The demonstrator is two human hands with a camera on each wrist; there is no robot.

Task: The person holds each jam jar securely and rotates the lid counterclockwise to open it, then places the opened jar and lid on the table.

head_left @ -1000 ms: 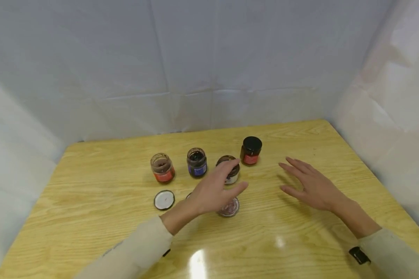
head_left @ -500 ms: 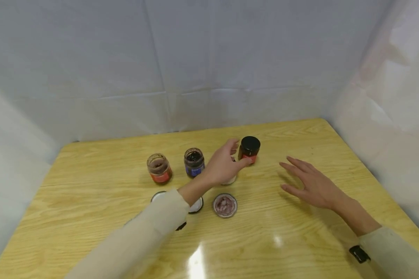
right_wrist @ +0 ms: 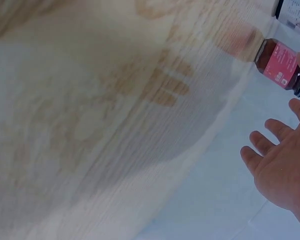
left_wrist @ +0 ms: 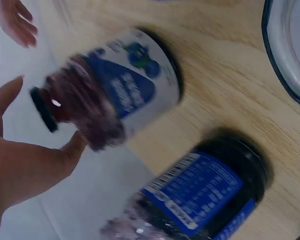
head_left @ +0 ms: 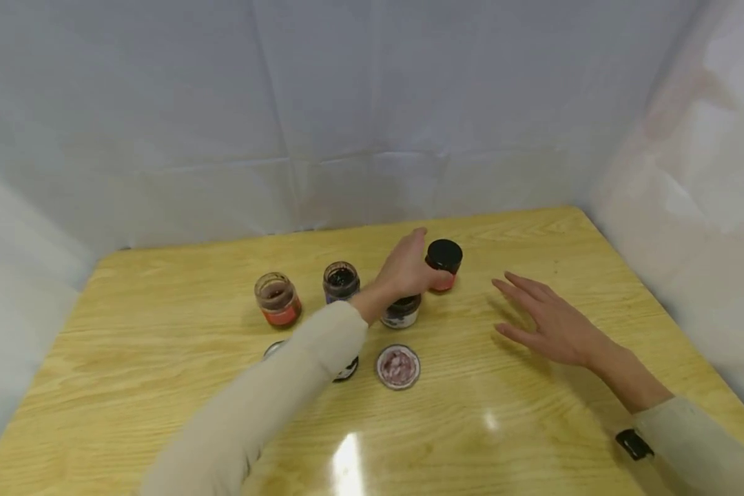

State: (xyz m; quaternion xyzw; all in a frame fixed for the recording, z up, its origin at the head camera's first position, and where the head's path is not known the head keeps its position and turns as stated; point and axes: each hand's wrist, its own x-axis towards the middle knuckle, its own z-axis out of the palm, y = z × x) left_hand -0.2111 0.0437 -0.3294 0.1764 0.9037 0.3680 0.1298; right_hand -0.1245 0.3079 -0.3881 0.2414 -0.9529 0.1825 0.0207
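Observation:
A jam jar with a black lid [head_left: 444, 253] and a red label stands upright at the back. My left hand [head_left: 406, 269] reaches to its left side, thumb in front and fingers behind, spread apart; whether they touch the glass is unclear. Under that wrist, partly covered, stands an open blueberry jam jar [head_left: 401, 317]; its label faces the left wrist view. My right hand [head_left: 554, 327] hovers over the table right of the lidded jar, fingers loosely extended, holding nothing. The right wrist view shows the red label [right_wrist: 281, 65] beyond the right hand [right_wrist: 285, 165].
An open jar with a blue label [head_left: 339, 279] and an open red-labelled jar [head_left: 277, 303] stand to the left. Before the jars lies a purple-smeared lid [head_left: 397, 366]; two more lids are partly under the left sleeve [head_left: 310, 351]. A pale sheet [head_left: 347, 103] hangs behind the table.
My left hand has moved forward and right, from above the blueberry jar to the black-lidded jar. The purple-smeared lid is now uncovered. The right hand has hardly moved.

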